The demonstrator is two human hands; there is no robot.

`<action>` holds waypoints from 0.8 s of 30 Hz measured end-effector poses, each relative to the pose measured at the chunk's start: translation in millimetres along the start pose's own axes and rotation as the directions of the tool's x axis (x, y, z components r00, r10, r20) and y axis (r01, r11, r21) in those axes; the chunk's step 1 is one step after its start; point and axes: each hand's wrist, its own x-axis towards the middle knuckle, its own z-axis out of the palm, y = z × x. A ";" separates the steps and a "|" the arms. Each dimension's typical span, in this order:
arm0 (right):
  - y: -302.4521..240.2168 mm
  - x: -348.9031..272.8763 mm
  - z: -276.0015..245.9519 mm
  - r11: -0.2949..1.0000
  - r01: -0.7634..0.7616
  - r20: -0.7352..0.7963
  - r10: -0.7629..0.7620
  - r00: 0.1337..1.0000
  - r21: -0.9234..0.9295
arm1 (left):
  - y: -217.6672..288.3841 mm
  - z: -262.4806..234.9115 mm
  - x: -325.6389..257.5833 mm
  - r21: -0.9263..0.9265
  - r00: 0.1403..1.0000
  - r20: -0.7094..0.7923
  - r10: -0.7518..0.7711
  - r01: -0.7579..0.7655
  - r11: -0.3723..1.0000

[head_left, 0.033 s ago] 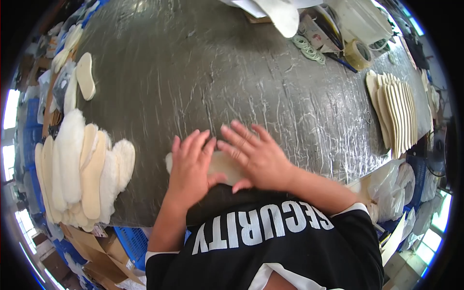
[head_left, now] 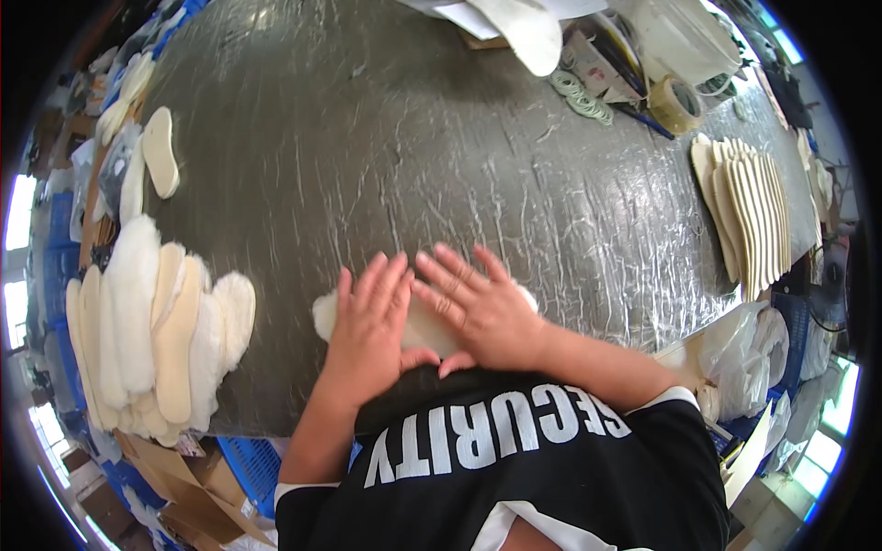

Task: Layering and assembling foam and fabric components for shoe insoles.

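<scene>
A cream-white fleecy insole (head_left: 427,329) lies crosswise on the dark table in front of me. My left hand (head_left: 372,321) rests flat on its left part, with the fingers stretched away from me. Over its right part lies my right hand (head_left: 487,312), its fingers spread and pointing up and to the left. The two hands nearly meet at the middle. Fluffy ends of the insole stick out past both of them, while much of its surface is hidden under the palms. Neither hand grips it.
Fleecy and flat insoles (head_left: 175,340) are heaped at the left edge, with one single insole (head_left: 161,151) beyond. At the right stands a row of cream insoles (head_left: 758,216). A tape roll (head_left: 677,104), string loops (head_left: 581,96) and a whitish tub (head_left: 689,41) sit at the far right.
My hands have shifted slightly and lie flatter. The insole's right end, hidden before, now shows past my right hand. The whole view has moved a little.
</scene>
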 end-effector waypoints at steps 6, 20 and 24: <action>-3.0 -9.7 12.7 0.996 -0.015 0.130 0.027 0.991 -0.092 | 1.3 24.0 -2.6 0.066 0.995 0.095 0.027 -0.033 0.997; 50.2 -72.8 -9.4 0.935 -0.048 -0.628 0.274 0.729 0.353 | 7.5 -57.4 -56.2 -0.108 0.951 -0.053 -0.304 0.297 0.949; 75.1 -119.1 -13.0 0.909 -0.291 -0.626 0.416 0.660 0.298 | -62.9 -145.5 -99.6 0.067 0.825 -0.357 -0.438 0.491 0.869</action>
